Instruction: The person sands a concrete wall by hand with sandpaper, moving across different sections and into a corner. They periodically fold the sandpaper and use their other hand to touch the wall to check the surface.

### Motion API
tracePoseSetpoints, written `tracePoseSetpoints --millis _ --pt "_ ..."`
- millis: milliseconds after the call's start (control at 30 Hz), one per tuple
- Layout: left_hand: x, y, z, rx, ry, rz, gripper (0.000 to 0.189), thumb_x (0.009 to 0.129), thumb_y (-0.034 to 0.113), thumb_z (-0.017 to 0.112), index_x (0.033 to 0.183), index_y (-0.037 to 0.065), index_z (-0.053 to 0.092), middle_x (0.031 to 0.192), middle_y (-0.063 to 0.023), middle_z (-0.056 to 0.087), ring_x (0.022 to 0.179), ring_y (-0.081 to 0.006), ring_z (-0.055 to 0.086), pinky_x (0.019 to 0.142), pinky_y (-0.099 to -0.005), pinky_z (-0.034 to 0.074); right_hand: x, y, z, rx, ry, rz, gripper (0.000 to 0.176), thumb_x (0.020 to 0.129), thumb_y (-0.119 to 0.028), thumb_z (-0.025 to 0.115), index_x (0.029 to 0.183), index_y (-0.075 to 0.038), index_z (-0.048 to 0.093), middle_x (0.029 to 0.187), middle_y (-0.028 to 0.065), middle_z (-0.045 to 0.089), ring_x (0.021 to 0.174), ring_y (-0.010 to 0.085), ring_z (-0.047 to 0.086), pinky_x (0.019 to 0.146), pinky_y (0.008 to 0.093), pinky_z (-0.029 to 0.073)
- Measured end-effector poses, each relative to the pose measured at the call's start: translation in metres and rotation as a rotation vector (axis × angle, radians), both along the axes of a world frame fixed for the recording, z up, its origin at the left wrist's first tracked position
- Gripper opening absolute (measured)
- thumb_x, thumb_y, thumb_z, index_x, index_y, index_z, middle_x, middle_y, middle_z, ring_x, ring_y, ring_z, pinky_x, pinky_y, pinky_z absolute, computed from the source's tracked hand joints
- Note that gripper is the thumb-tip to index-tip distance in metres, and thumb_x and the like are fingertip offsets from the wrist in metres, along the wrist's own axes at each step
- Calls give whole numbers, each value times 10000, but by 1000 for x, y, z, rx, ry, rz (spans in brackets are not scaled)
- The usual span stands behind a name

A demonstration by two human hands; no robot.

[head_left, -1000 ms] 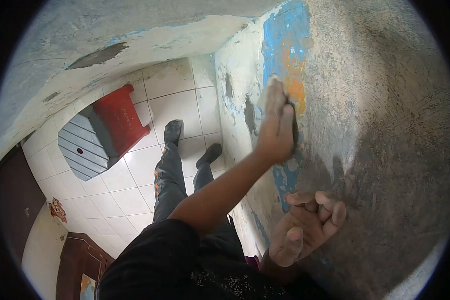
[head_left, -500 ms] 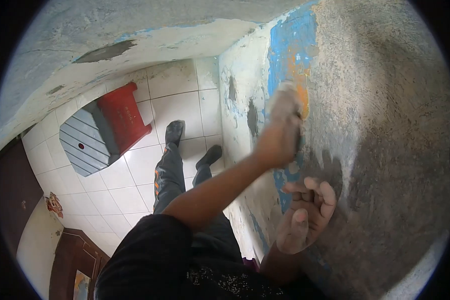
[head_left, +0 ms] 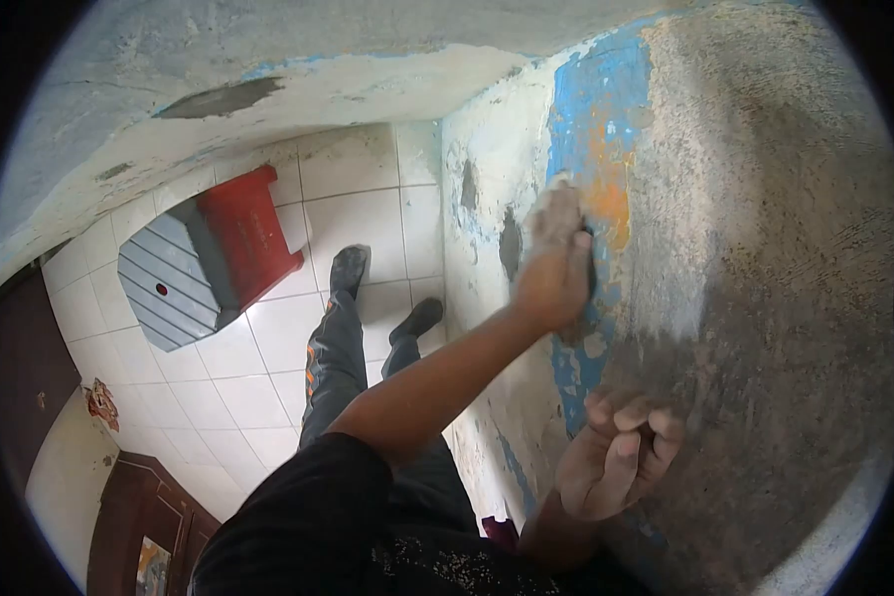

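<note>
My left hand (head_left: pixel 558 260) is against the wall, at the edge of a blue strip of paint (head_left: pixel 598 84) with an orange patch (head_left: pixel 606 194) in it. Its fingers point up the strip, dusty and pressed together, with the thumb alongside. A pale edge shows at the fingertips; whatever lies under the hand is hidden and blurred. Lower down, my right hand (head_left: pixel 621 457) hovers in front of the wall, palm towards me. Its fingers are loosely curled and apart, the thumb is bent in, and no object shows in it.
The rough grey wall (head_left: pixel 765 298) fills the right side. Flaking pale wall (head_left: pixel 482 149) meets another wall at a corner. On the white tiled floor (head_left: pixel 353 223) lies a red and grey plastic stool (head_left: pixel 243 233). My feet (head_left: pixel 350 270) are near the wall. Brown wooden furniture (head_left: pixel 139 526) is at lower left.
My left hand has shifted slightly down and left along the paint strip. My right hand has dropped a little, its fingers more curled. The view has moved slightly.
</note>
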State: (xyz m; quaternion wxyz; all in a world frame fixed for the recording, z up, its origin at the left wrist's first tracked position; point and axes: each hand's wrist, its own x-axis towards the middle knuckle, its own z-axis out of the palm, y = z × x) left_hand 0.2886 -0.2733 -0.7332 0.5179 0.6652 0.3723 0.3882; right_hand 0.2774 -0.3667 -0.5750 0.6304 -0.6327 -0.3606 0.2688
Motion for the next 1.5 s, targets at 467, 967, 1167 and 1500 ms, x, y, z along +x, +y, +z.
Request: tracePoseSetpoints --millis 467,967,1167,1500 --pt "-10 6 14 -40 -42 -114 536 967 167 351 1438 -75 268 1490 -319 236 1419 -448 160 1164 -512 83 -6 8 -3 -31 19 57 295 919 -168 614 1176 -73 505 919 78 597 831 182 579 767 349 498" --pt "1 -25 46 -153 -196 -37 545 925 128 449 1420 -58 318 1504 -261 269 1407 -419 238 1146 -532 163 -7 18 1 -7 98 92 286 920 -207 604 1140 -45 520 919 95 599 858 202 568 795 372 484" --pt "0 2 51 -170 -199 23 582 932 128 461 1437 -79 258 1496 -294 250 1403 -457 207 1148 -511 184 -3 5 2 -28 28 213 314 953 -163 461 1236 -30 486 1018 95 571 927 199 568 849 377 486" --pt "6 5 55 -215 -155 65 582 944 126 430 1445 -82 218 1511 -287 217 1413 -447 187 1145 -513 196 -3 6 3 -31 25 233 330 948 -185 502 1232 -19 487 1008 102 571 911 207 575 852 377 495"
